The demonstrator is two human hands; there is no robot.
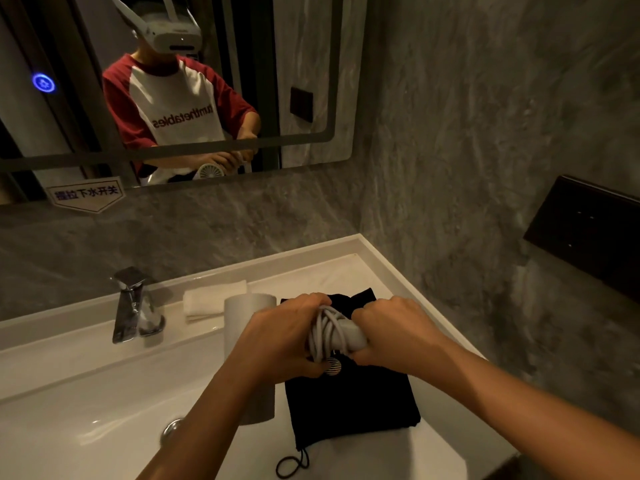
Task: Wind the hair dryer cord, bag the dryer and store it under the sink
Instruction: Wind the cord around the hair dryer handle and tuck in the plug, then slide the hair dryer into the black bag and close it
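1. We are near the end of the winding step: the cord [329,332] sits in tight loops around the dryer [247,327] handle, held just above the black bag [349,400].
2. Our left hand [280,337] is closed around the loops; our right hand [391,332] is clenched on the handle end.
3. The bag lies flat on the counter [381,271], drawstring [292,462] toward us.
4. Next, we judge, one hand must free itself to open the bag.
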